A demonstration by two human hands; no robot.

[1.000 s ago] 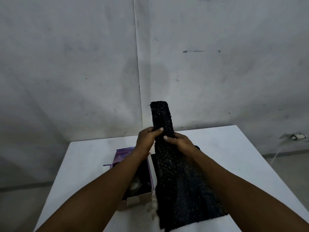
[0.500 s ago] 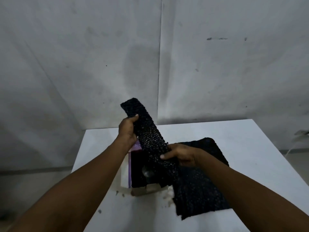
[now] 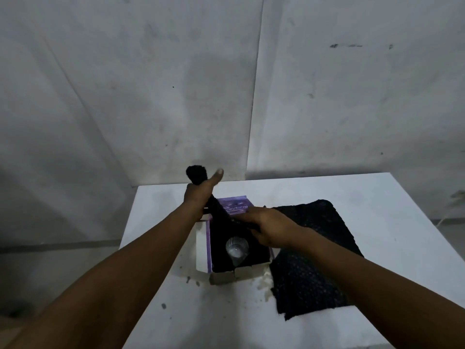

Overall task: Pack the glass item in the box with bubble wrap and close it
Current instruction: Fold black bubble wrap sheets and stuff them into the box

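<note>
Head view: glass cup [image 3: 236, 248] sits inside open box [image 3: 239, 269]; my left hand [image 3: 198, 193] grips bubble wrap strip [image 3: 198, 176], right hand [image 3: 268, 226] presses it in. Closing remains.

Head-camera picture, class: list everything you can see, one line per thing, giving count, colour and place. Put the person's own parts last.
table: one, white, against the wall corner.
box: one, purple and white, open, at mid-table.
glass item: one, clear, inside the box on black lining.
bubble wrap: one black sheet, flat on the table right of the box, its rolled end raised over the box.
wall: grey, behind the table.
left hand: one, grip shut on the raised rolled end.
right hand: one, pressing the wrap at the box's right edge.
</note>
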